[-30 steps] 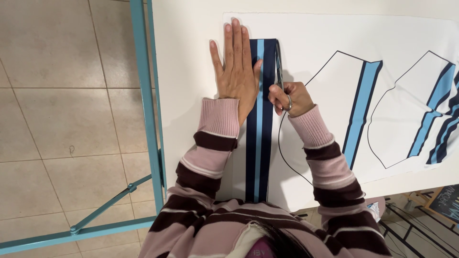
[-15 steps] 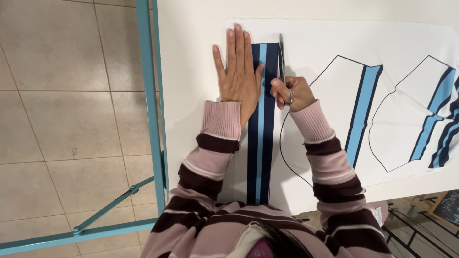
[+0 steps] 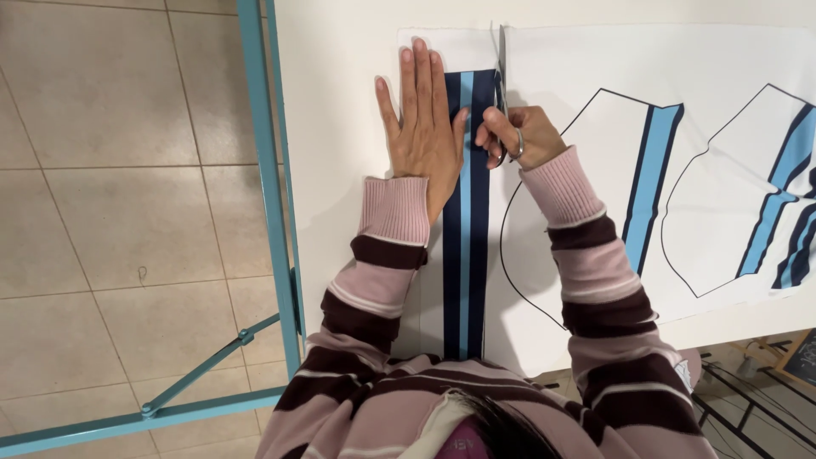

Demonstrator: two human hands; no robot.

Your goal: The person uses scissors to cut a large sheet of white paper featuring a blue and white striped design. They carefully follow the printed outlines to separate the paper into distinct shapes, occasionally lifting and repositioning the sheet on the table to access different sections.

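Note:
My left hand (image 3: 425, 127) lies flat, fingers spread, on a long navy and light-blue striped strip (image 3: 466, 255) printed on white fabric (image 3: 578, 59). My right hand (image 3: 520, 136) grips metal scissors (image 3: 500, 68) just right of the strip. The blades point away from me along the strip's right edge, near the fabric's far edge. Both arms wear pink and dark striped sleeves.
More printed pattern pieces with black outlines and blue stripes (image 3: 650, 178) (image 3: 782, 187) lie to the right on the white table (image 3: 340, 102). A teal metal frame (image 3: 268, 195) runs along the table's left edge over a beige tiled floor (image 3: 110, 204).
My right hand and the scissors have moved farther along the strip's right edge, away from me. My left hand has slid forward a little with them.

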